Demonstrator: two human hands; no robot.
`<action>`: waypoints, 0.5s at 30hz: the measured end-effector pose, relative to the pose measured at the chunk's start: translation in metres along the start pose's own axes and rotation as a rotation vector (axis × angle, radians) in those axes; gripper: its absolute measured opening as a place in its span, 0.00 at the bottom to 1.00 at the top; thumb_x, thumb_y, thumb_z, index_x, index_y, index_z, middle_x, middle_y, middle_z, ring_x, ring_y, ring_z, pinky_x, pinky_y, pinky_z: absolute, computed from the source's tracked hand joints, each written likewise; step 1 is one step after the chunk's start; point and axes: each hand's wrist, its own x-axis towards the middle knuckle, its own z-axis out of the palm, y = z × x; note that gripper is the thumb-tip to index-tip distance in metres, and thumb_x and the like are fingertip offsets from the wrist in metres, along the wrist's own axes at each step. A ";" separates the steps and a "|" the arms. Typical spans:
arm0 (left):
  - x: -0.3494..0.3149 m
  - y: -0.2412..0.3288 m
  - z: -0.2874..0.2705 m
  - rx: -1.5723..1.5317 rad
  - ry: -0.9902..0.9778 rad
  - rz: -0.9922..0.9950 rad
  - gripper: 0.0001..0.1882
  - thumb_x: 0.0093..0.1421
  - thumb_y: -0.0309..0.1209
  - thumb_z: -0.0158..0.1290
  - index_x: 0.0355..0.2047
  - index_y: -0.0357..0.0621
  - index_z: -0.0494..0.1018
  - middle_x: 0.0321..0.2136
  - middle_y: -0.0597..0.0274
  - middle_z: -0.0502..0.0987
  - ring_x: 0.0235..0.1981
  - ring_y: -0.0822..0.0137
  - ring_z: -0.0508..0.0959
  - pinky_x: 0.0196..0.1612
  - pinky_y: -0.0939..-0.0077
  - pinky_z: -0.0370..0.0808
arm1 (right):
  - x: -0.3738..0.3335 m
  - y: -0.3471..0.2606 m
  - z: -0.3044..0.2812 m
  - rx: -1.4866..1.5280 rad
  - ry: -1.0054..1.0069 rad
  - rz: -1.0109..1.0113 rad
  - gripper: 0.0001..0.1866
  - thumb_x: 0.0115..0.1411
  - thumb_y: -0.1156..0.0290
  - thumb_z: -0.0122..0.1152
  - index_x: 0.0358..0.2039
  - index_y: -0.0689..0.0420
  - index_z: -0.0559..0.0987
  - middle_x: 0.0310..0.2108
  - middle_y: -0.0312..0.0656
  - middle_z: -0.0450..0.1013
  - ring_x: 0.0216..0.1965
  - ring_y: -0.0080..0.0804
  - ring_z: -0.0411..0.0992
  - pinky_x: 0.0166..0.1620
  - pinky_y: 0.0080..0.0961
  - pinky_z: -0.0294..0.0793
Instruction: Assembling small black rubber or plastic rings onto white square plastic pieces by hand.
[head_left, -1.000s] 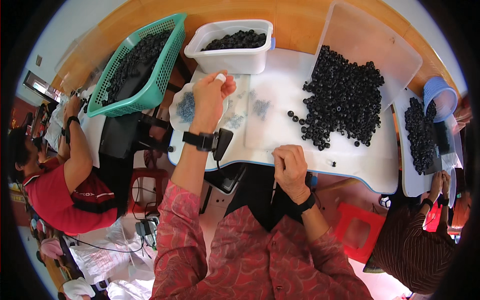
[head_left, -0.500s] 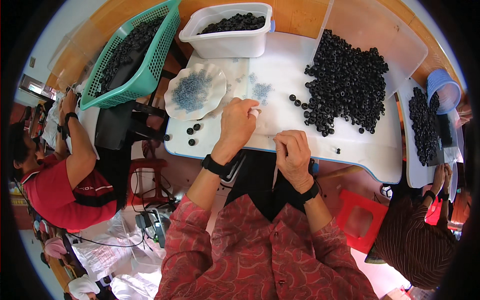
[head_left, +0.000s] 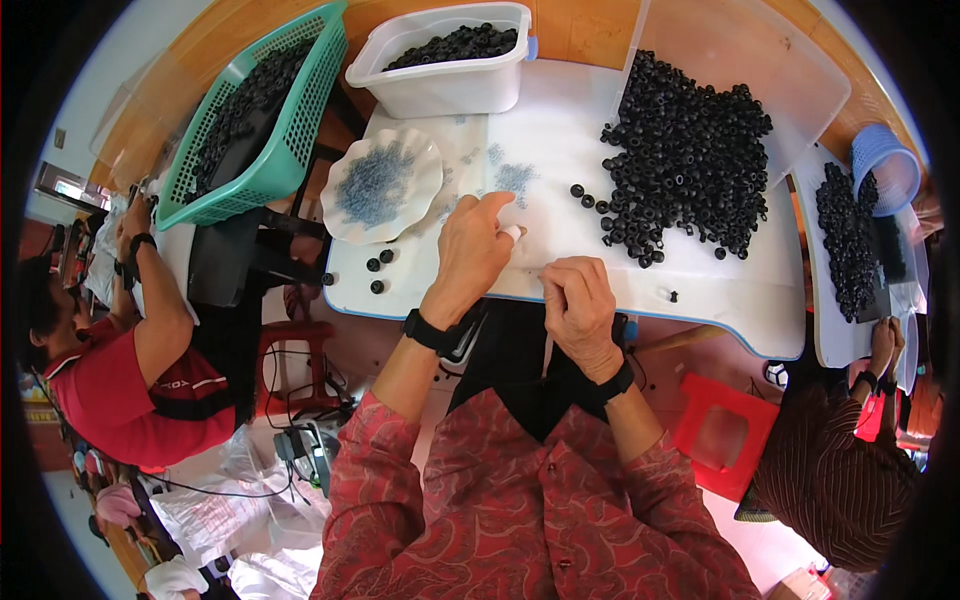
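Observation:
My left hand [head_left: 470, 250] is over the white tabletop with its index finger stretched toward a small scatter of tiny translucent bluish rings [head_left: 516, 178]. A white cover sits on one of its digits, apart from the index finger. My right hand [head_left: 582, 306] is at the table's front edge, fingers curled and pressed together; whatever they hold, if anything, is hidden. Left of my left hand stands a white scalloped dish [head_left: 425, 200] heaped with similar tiny rings [head_left: 374, 186]. A large heap of small black round parts [head_left: 685, 160] lies to the right.
A white tub [head_left: 440, 92] and a green basket [head_left: 290, 150] hold more black parts. Loose black pieces [head_left: 373, 264] lie beside the dish. A clear bin [head_left: 800, 80] lies tipped behind the heap. Co-workers [head_left: 150, 385] sit on both sides. A red stool [head_left: 725, 440] stands at right.
The whole view has shifted slightly. My left index finger and the white-covered digit are a little farther apart. My right hand has moved slightly right relative to the table.

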 end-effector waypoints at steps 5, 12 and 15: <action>0.010 -0.001 -0.005 0.067 -0.057 0.049 0.17 0.49 0.29 0.64 0.40 0.41 0.77 0.26 0.52 0.75 0.27 0.54 0.76 0.32 0.62 0.72 | 0.000 -0.002 0.001 -0.002 -0.002 0.006 0.10 0.48 0.86 0.63 0.31 0.60 0.75 0.30 0.43 0.72 0.33 0.42 0.71 0.36 0.31 0.72; -0.003 -0.004 -0.007 -0.094 -0.043 -0.039 0.14 0.47 0.25 0.64 0.33 0.35 0.75 0.24 0.54 0.76 0.26 0.57 0.76 0.30 0.64 0.72 | 0.000 0.000 0.001 -0.003 -0.004 0.006 0.10 0.47 0.87 0.63 0.30 0.61 0.75 0.30 0.42 0.72 0.33 0.42 0.71 0.36 0.31 0.73; -0.003 -0.009 -0.006 -0.075 0.011 -0.044 0.13 0.47 0.25 0.64 0.34 0.35 0.75 0.23 0.54 0.75 0.25 0.57 0.75 0.31 0.64 0.72 | 0.000 -0.001 0.001 -0.005 -0.004 0.000 0.11 0.47 0.87 0.63 0.30 0.61 0.75 0.30 0.42 0.72 0.33 0.41 0.71 0.36 0.31 0.73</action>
